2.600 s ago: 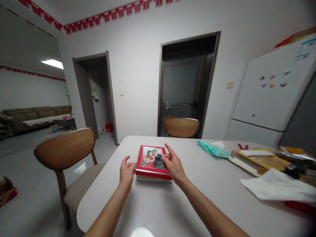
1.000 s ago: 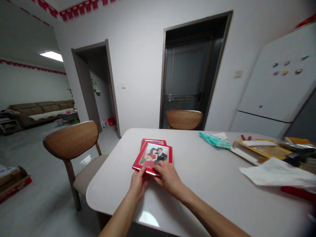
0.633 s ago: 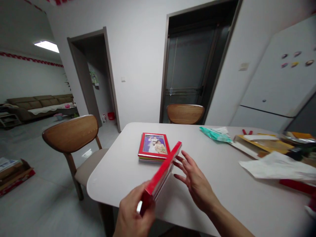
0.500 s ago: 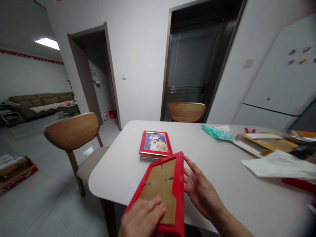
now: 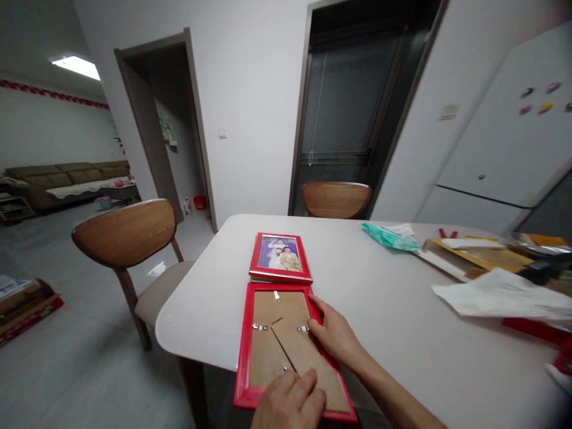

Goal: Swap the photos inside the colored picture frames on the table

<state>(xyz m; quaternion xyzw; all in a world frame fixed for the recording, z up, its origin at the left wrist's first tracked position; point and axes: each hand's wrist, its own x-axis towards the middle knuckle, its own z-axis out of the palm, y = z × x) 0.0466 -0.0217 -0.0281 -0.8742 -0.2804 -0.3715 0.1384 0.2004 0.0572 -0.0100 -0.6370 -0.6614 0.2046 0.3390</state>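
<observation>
Both left hand [image 5: 290, 402] and right hand [image 5: 335, 332] curl, pinching a face-down red frame [image 5: 279, 336] by its edges.

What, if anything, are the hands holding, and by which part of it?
A red picture frame, its back facing up: the left hand at its near edge, the right hand at its right edge.

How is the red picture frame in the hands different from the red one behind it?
The held frame shows its brown back with metal clips, while the far frame shows its picture. The left hand and right hand are on the held frame; no hand touches the far frame. Both have red borders.
</observation>
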